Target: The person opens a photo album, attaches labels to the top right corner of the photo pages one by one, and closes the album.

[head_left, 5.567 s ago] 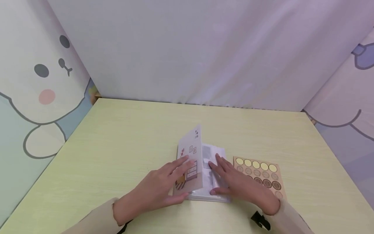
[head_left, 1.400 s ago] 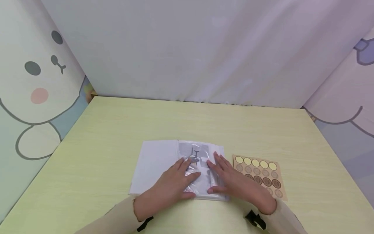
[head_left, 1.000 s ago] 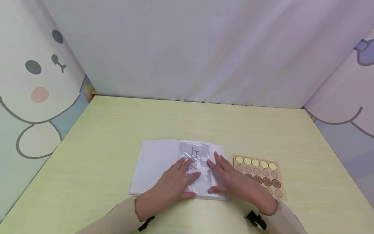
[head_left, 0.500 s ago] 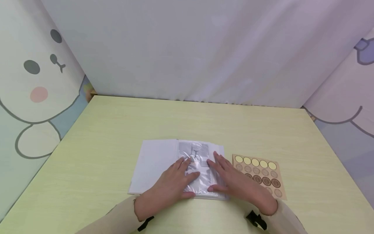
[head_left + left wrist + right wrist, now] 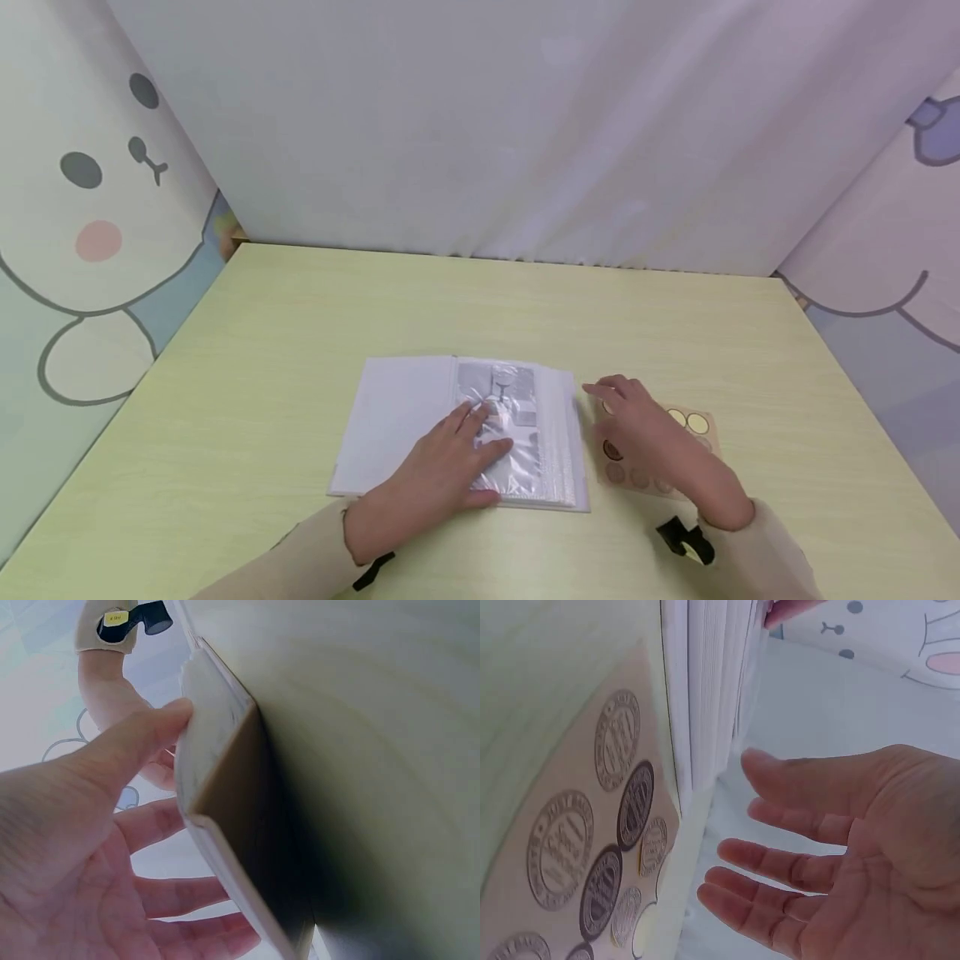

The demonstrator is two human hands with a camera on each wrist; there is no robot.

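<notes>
A photo album (image 5: 393, 425) lies spread on the table, its white inner cover to the left and clear sleeve pages (image 5: 513, 483) to the right. My left hand (image 5: 435, 487) rests on the top sleeve with fingers spread; in the left wrist view its thumb lies along the page edges. My right hand (image 5: 648, 429) hovers just right of the album, over a brown sheet of round stickers (image 5: 640, 478), and covers part of it. In the right wrist view, that hand's fingers (image 5: 780, 862) are loosely extended with nothing between them.
The pale wooden table (image 5: 300, 325) extends behind and to both sides of the album. A plain curtain (image 5: 480, 125) hangs along its back edge, with cartoon-printed cloth (image 5: 105, 208) at the left. A black strap (image 5: 684, 540) sits at the right wrist.
The album's front cover, upright earlier, has been laid over to the left. My right hand has just lifted off the pages and moved right over the sticker sheet; my left hand stays put.
</notes>
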